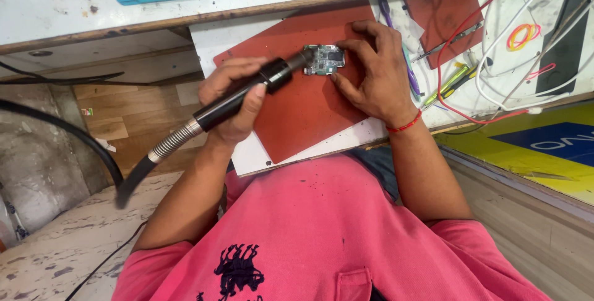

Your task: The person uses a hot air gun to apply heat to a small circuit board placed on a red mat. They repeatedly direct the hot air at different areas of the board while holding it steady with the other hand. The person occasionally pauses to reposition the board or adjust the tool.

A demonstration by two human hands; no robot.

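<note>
- We see a small green circuit board (324, 60) lying on a red mat (297, 109) just above the frame's centre.
- Our right hand (371, 72) pins the board's right edge with spread fingertips.
- Our left hand (232, 100) is wrapped tightly around a black hot-air wand (247, 94), nozzle at the board's left edge.
- Tweezers (448, 38) and cables (495, 47) lie upper right.

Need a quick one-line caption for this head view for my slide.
Left hand aims a black hot-air wand at a small circuit board steadied by the right hand on a red mat.

Hot-air wand (247, 94) over circuit board (324, 60)
</note>
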